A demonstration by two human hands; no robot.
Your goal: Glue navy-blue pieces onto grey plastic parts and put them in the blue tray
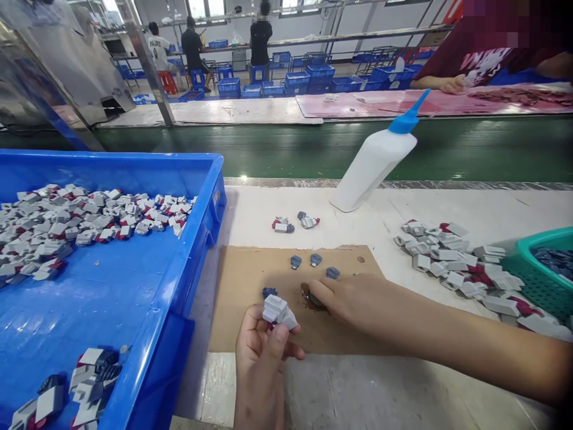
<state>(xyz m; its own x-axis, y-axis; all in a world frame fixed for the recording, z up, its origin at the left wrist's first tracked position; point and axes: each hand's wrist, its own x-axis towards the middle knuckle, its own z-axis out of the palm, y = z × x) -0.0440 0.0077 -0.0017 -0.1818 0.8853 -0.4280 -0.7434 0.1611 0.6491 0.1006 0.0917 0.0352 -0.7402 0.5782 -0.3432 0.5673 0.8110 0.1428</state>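
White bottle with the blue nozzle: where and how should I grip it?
Probably around the middle of the white bottle, coming from the near side: its broad, tall body shows unblocked there, while the thin blue nozzle on top offers less to hold.

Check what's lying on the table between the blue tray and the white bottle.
Two small white, red and dark blue pieces, close together on the white table, just beyond the cardboard; it shows in the head view.

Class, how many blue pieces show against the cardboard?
4: three blue pieces farther back on the cardboard, one by the white piece in the left hand. The right hand may hide more.
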